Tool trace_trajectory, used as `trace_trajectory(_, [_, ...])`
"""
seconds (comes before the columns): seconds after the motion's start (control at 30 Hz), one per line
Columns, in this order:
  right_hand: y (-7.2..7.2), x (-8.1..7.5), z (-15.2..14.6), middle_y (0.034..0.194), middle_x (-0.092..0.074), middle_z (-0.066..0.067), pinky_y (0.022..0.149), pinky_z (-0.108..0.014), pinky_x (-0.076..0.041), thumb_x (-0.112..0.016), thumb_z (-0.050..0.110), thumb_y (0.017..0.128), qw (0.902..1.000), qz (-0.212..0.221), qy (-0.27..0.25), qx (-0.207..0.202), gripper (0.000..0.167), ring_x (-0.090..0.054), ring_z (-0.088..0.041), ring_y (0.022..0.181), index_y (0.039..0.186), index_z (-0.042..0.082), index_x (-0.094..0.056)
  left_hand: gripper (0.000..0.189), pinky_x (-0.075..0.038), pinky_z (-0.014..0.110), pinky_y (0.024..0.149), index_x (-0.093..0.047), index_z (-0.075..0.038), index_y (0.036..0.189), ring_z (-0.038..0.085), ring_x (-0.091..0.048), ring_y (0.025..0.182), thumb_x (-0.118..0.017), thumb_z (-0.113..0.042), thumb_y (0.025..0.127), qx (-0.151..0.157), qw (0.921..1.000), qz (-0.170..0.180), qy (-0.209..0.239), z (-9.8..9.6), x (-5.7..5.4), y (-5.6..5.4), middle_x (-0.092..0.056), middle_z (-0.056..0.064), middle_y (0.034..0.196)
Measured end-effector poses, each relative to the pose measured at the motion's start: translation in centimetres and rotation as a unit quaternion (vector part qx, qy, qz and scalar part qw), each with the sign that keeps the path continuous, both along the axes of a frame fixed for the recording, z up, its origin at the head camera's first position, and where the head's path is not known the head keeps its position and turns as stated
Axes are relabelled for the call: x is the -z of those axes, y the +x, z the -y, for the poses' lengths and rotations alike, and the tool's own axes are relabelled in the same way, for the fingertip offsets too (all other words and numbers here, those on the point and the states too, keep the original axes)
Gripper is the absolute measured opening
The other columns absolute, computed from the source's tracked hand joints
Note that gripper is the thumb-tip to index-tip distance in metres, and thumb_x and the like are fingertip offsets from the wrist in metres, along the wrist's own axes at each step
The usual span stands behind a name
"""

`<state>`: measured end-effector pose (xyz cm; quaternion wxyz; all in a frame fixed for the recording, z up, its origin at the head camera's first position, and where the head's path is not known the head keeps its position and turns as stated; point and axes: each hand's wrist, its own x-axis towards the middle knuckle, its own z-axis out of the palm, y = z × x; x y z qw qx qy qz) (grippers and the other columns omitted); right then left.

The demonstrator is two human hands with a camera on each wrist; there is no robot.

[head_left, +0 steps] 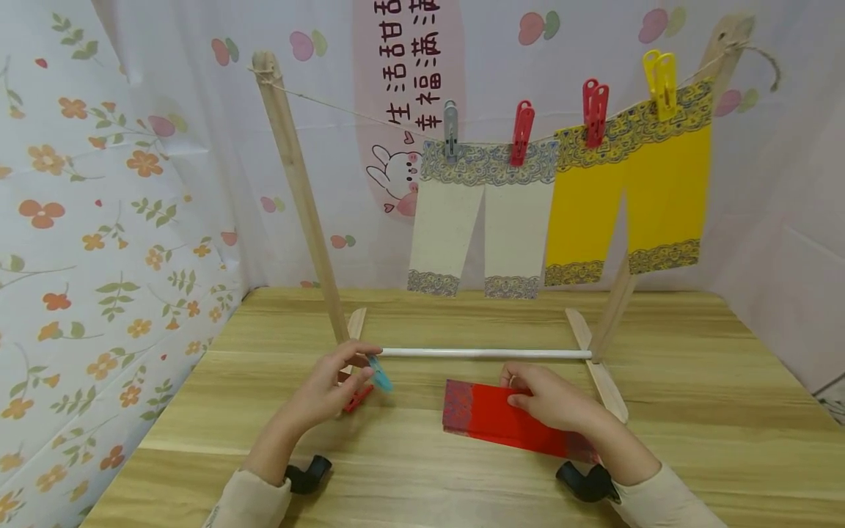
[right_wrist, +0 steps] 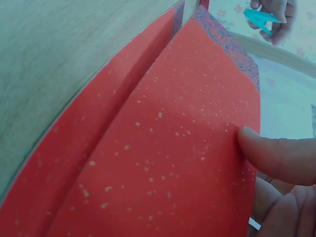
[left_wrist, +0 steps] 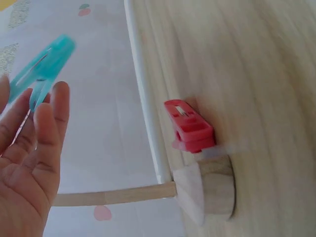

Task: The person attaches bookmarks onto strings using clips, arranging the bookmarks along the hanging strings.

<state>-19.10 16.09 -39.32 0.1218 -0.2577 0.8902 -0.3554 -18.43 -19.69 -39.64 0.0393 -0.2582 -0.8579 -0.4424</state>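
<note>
Between thumb and fingers, my left hand [head_left: 328, 389] pinches a light-blue clothespin [head_left: 380, 374], held over the left part of the table. In the left wrist view the clothespin [left_wrist: 47, 66] points up and away from the fingertips. Below that hand a red clothespin [head_left: 359, 398] lies by the rack's left foot. My right hand [head_left: 551, 396] pinches a folded red paper cutout [head_left: 495, 414] by its upper edge, thumb in front. Patterned bands mark the cutout's ends, and gold flecks [right_wrist: 160, 115] show in the right wrist view, where its two layers stand slightly apart.
A wooden rack with a left post [head_left: 297, 183], right post [head_left: 614, 308] and white bar [head_left: 485, 353] stands behind the hands. From its string hang white paper trousers [head_left: 449, 220] and yellow paper trousers [head_left: 663, 191], clipped by grey, red and yellow clothespins. A patterned curtain [head_left: 132, 220] stands left.
</note>
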Motion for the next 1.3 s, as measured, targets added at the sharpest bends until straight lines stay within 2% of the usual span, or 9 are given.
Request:
trace_trajectory(0.2, [-0.1, -0.1, 0.2, 0.1, -0.067, -0.004, 0.085, -0.043, -0.052, -0.064, -0.001, 0.092, 0.9995, -0.005, -0.029, 0.008, 0.012, -0.067, -0.031, 0.106, 0.094, 0.009, -0.056, 0.029, -0.058, 0.028, 0.071, -0.059, -0.001, 0.129, 0.009, -0.064, 0.099, -0.057, -0.007, 0.1, -0.01, 0.9966, -0.05, 0.064, 0.0, -0.2, 0.1, -0.063, 0.016, 0.113])
trace_trajectory(0.37, [-0.1, -0.2, 0.2, 0.104, -0.068, -0.007, 0.083, -0.041, -0.054, -0.065, 0.0, 0.092, 0.9988, -0.012, -0.041, 0.025, 0.013, -0.068, -0.029, 0.104, 0.097, 0.008, -0.058, 0.027, -0.057, 0.019, 0.073, -0.062, 0.005, 0.121, -0.004, -0.063, 0.097, -0.06, -0.007, 0.097, -0.037, 0.9855, -0.128, 0.106, 0.1, -0.5, -0.2, -0.066, 0.009, 0.11])
trace_trajectory(0.47, [0.0, -0.4, 0.3, 0.106, -0.068, -0.008, 0.084, -0.041, -0.054, -0.065, 0.0, 0.092, 0.9984, -0.011, -0.048, 0.029, 0.013, -0.068, -0.03, 0.105, 0.099, 0.008, -0.058, 0.027, -0.056, 0.017, 0.074, -0.063, 0.006, 0.12, -0.004, -0.064, 0.096, -0.062, -0.007, 0.096, -0.057, 0.9805, -0.15, 0.113, 0.1, -1.1, -0.3, -0.066, 0.014, 0.111])
trace_trajectory(0.6, [0.1, -0.6, 0.4, 0.108, -0.068, -0.01, 0.084, -0.039, -0.054, -0.065, 0.001, 0.093, 0.9973, -0.012, -0.067, 0.027, 0.012, -0.067, -0.029, 0.105, 0.101, 0.007, -0.059, 0.03, -0.055, 0.016, 0.072, -0.065, 0.005, 0.121, -0.001, -0.065, 0.095, -0.066, 0.001, 0.091, -0.096, 0.9784, -0.137, 0.122, -0.1, -2.3, -0.2, -0.067, 0.022, 0.11])
trace_trajectory(0.7, [0.2, -0.8, 0.6, 0.102, -0.068, -0.007, 0.08, -0.031, -0.052, -0.065, 0.002, 0.093, 0.9961, -0.022, -0.082, 0.024, 0.012, -0.065, -0.021, 0.093, 0.101, 0.007, -0.059, 0.034, -0.055, 0.016, 0.073, -0.067, 0.002, 0.12, -0.002, -0.065, 0.094, -0.071, 0.004, 0.086, -0.132, 0.974, -0.123, 0.136, -0.3, -3.5, -0.3, -0.069, 0.021, 0.11])
trace_trajectory(0.83, [0.2, -1.3, 1.1, 0.093, -0.065, -0.005, 0.072, -0.024, -0.047, -0.064, 0.002, 0.094, 0.9932, -0.021, -0.111, 0.027, 0.012, -0.057, -0.014, 0.081, 0.103, 0.005, -0.057, 0.037, -0.054, 0.015, 0.07, -0.068, 0.0, 0.119, -0.006, -0.065, 0.09, -0.074, 0.004, 0.084, -0.16, 0.964, -0.128, 0.17, -0.6, -5.3, -0.5, -0.072, 0.007, 0.107])
trace_trajectory(1.0, [0.4, -2.0, 2.0, 0.102, -0.068, -0.007, 0.072, -0.024, -0.048, -0.064, 0.004, 0.094, 0.9883, -0.01, -0.14, 0.059, 0.014, -0.057, -0.017, 0.082, 0.106, 0.006, -0.057, 0.034, -0.053, 0.013, 0.067, -0.067, 0.003, 0.119, -0.004, -0.067, 0.088, -0.072, 0.006, 0.085, -0.144, 0.955, -0.172, 0.194, -0.8, -7.4, -0.9, -0.069, -0.02, 0.103])
trace_trajectory(1.13, [0.5, -2.5, 2.8, 0.101, -0.071, -0.008, 0.071, -0.025, -0.047, -0.065, 0.004, 0.094, 0.984, -0.007, -0.159, 0.08, 0.015, -0.057, -0.018, 0.082, 0.107, 0.005, -0.059, 0.032, -0.052, 0.011, 0.067, -0.065, 0.007, 0.12, -0.003, -0.067, 0.091, -0.069, 0.001, 0.089, -0.116, 0.9536, -0.2, 0.193, -1.0, -8.9, -1.3, -0.068, -0.02, 0.107])
trace_trajectory(1.3, [0.3, -3.1, 3.6, 0.1, -0.072, -0.011, 0.071, -0.027, -0.045, -0.064, 0.001, 0.094, 0.9766, -0.002, -0.192, 0.096, 0.013, -0.057, -0.019, 0.081, 0.106, 0.003, -0.059, 0.033, -0.052, 0.011, 0.07, -0.063, 0.009, 0.121, -0.001, -0.067, 0.095, -0.066, 0.008, 0.088, -0.096, 0.9526, -0.225, 0.18, -1.4, -11.0, -1.8, -0.065, -0.021, 0.113])
